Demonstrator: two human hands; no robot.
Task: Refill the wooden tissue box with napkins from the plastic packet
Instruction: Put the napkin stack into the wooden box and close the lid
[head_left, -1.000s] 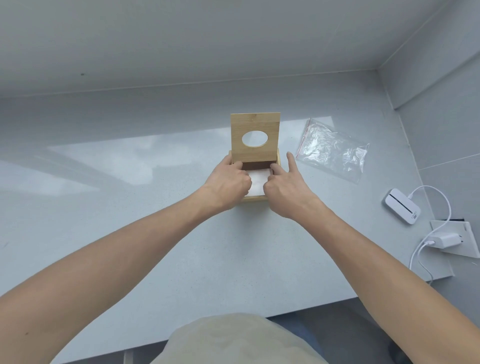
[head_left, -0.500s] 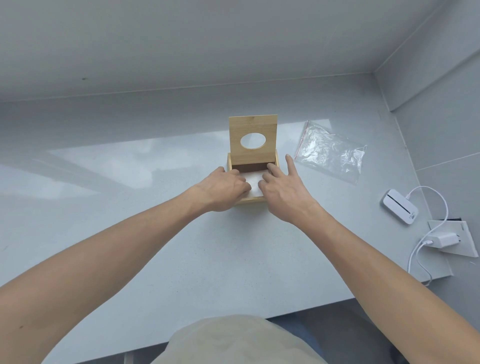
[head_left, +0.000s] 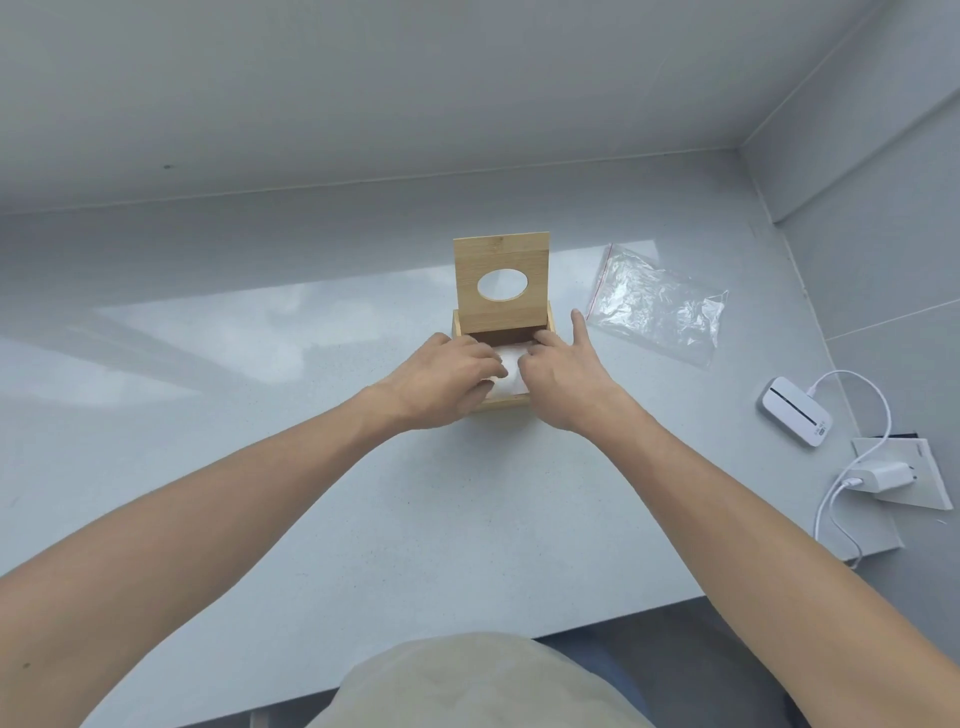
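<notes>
Napkins (head_left: 511, 371) lie in the unmarked wooden box (head_left: 503, 402); left hand (head_left: 447, 382) and right hand (head_left: 563, 382) press them, fingers spread.

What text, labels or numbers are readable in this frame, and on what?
None readable.
White device: a small dark mark near its right end, too small and blurred to read.
Wooden tissue box, plastic packet, white charger: no print visible.
</notes>
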